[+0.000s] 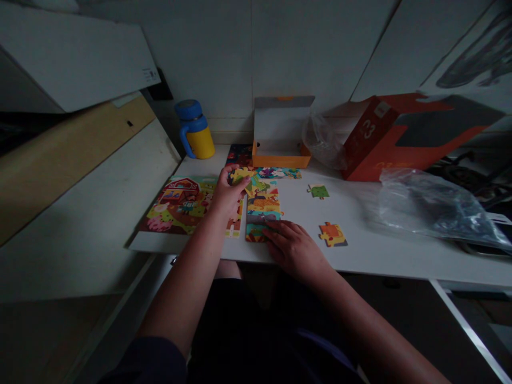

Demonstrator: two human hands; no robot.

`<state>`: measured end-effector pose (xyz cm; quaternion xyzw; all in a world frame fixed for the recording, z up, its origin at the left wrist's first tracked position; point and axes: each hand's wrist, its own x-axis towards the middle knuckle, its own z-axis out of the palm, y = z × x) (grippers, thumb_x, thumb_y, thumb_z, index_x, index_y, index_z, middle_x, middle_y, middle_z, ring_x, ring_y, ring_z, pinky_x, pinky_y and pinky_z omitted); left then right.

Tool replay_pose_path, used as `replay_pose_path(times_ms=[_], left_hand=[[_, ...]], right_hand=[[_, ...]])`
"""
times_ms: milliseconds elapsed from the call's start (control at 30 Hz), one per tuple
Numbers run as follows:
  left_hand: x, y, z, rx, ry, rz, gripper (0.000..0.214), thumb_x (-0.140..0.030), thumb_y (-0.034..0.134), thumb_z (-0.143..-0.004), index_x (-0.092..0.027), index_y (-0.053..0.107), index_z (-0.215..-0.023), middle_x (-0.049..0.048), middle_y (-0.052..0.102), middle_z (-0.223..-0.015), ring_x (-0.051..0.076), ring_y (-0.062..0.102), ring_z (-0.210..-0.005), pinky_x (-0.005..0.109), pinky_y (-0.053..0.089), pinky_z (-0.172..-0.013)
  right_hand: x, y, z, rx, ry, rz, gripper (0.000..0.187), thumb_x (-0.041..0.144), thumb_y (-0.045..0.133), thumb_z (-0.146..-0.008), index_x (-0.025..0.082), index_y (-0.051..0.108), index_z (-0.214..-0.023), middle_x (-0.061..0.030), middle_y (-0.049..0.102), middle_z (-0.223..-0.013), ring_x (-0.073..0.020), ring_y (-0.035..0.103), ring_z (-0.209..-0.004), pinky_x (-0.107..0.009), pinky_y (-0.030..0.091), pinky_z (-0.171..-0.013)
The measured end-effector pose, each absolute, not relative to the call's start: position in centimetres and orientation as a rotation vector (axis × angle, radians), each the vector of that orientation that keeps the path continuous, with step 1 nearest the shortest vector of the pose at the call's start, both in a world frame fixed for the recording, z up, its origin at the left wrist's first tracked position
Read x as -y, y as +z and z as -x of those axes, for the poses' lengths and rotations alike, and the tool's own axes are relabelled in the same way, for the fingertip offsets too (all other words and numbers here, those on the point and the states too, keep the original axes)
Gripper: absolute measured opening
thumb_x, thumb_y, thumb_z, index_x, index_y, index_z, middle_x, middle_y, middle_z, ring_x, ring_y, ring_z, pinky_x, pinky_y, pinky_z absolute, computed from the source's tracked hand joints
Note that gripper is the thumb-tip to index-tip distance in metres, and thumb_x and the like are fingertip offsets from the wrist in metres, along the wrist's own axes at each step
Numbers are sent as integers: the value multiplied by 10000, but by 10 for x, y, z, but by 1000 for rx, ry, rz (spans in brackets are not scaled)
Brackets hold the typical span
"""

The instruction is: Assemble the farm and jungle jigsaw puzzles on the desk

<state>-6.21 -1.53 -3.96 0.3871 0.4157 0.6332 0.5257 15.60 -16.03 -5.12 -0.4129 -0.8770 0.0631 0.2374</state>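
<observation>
The left hand [228,194] is seen half closed near the centre of the frame, with its fingertips [232,170] curled over a yellow jigsaw piece [242,174]. The piece appears to be pinched by its edge, though the grip is partly hidden by the fingers. The right hand [294,249] is held open and almost flat, with its fingers resting on the lower end of a joined column of jigsaw pieces [262,205] just below the centre of the frame. To the left of the column, a printed farm scene [178,205] is laid on the white surface [360,256]. Two loose pieces are placed further right: a green piece [319,191] and an orange-and-yellow piece [333,234], well apart from each other. The pieces are judged to be thin, stiff, light card, best taken by their edges between finger and thumb. Their tabs could be bent if forced, and the joined column would probably separate if lifted, so sliding it under a flat hand seems safer. An orange-and-white box tray [280,154] is placed at upper centre, a red-orange box lid [404,138] lies at upper right, a clear plastic bag [436,208] lies at right, and a blue-and-yellow bottle [194,130] stands at upper left of centre
</observation>
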Motion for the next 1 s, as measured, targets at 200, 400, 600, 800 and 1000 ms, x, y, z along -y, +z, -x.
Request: replay_pose_path(times_ms=[200, 400, 600, 800, 1000], left_hand=[[15, -40, 60, -1037, 1500, -955, 731, -340, 999, -625, -288, 588, -1228, -2, 698, -1089, 148, 724, -822, 241, 615, -666], [27, -39, 51, -974, 1366, -1177, 650, -354, 978, -675, -279, 624, -1215, 13, 704, -1133, 178, 714, -930, 253, 605, -745], [41, -38, 41, -910, 1178, -1467, 632, -293, 989, -677, -266, 679, -1227, 41, 714, -1168, 205, 695, -1017, 273, 575, -871], [47, -36, 35, -862, 1121, -1541, 617, -341, 1000, -673, -268, 696, -1205, 63, 696, -1287, 224, 691, -1060, 311, 574, -918], [43, -34, 37, -851, 1149, -1424, 580, -393, 975, -721, -276, 665, -1197, 52, 687, -1231, 211, 694, -1015, 292, 618, -814]], right_hand=[[158, -49, -158, 2308, 342, 1130, 372, 262, 612, -1040, 238, 689, -1404, -140, 726, -1392, -333, 655, -1290, -564, 544, -1106], [142, -52, -175, 1684, 838, 1266, 401, 454, 644, -1036, 238, 606, -1371, -124, 760, -1227, -261, 752, -1079, -439, 625, -943], [127, -59, -180, 1371, 1085, 1227, 512, 577, 774, -907, 229, 615, -1248, -89, 777, -1059, -232, 764, -958, -381, 635, -846], [127, -55, -174, 1365, 1107, 1282, 432, 545, 799, -879, 236, 640, -1136, -65, 789, -966, -223, 762, -875, -350, 613, -777], [125, -54, -181, 1372, 1117, 1290, 394, 604, 735, -920, 224, 711, -1023, -47, 767, -913, -203, 706, -797, -320, 570, -727]])
